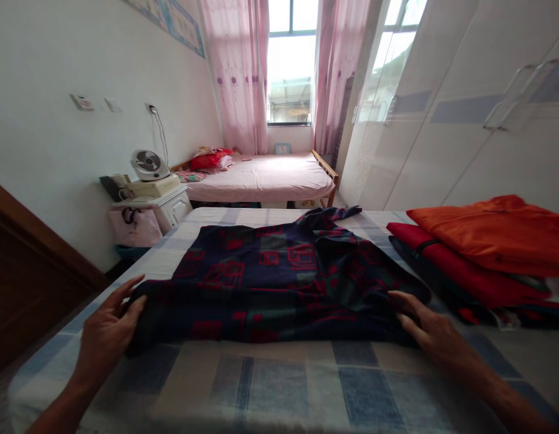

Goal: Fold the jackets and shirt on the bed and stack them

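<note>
A dark navy shirt [261,259] with red and green square patterns lies spread on the bed, its near part folded over into a band. My left hand [112,319] grips the left end of this band, fingers above and thumb on the near side. At the opposite end, my right hand [426,328] pinches the shirt's right end between thumb and fingers. One sleeve points away towards the far edge of the bed, and the cloth is bunched on the right side.
Folded clothes sit right of the shirt, an orange garment [491,232] topping a red one [469,265]. The checked bedsheet [279,386] covers the bed. Beyond are a small fan [148,164], a pink-sheeted bed [270,175] and a white wardrobe [442,120].
</note>
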### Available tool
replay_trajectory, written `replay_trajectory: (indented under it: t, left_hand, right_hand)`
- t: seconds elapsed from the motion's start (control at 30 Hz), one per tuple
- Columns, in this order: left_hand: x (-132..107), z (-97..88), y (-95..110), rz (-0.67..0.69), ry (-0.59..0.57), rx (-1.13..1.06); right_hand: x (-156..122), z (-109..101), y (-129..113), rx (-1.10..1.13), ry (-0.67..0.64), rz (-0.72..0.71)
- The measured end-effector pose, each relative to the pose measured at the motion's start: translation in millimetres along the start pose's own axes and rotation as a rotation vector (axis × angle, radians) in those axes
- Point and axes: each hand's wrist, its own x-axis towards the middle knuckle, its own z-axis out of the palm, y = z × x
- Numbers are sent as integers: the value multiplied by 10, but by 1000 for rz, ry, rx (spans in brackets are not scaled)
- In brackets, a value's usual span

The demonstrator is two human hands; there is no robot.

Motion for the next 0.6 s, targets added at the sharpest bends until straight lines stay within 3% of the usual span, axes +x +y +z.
replay_trajectory:
  t: [0.07,0.2,0.27,0.37,0.47,0.53,0.6]
  left_hand:
    - [22,57,7,104,28,52]
    - [54,120,29,240,-70,279]
    - [33,95,107,294,18,376]
    - [-36,66,258,557,91,329]
    - [-114,153,275,745,-45,273]
    - [-147,264,161,723,-147,322]
    - [-144,364,8,651,-221,390]
  right_hand:
    - [-5,27,36,-35,5,-20]
    - [-10,45,127,-131,-14,-40]
    - [-17,27,127,-175,-11,-50]
    - [-42,-5,8,-253,122,-111]
    - [-92,14,-204,-301,287,-322]
    - [-134,72,-314,-317,260,-476]
    - [-170,155,-347,-355,169,-535]
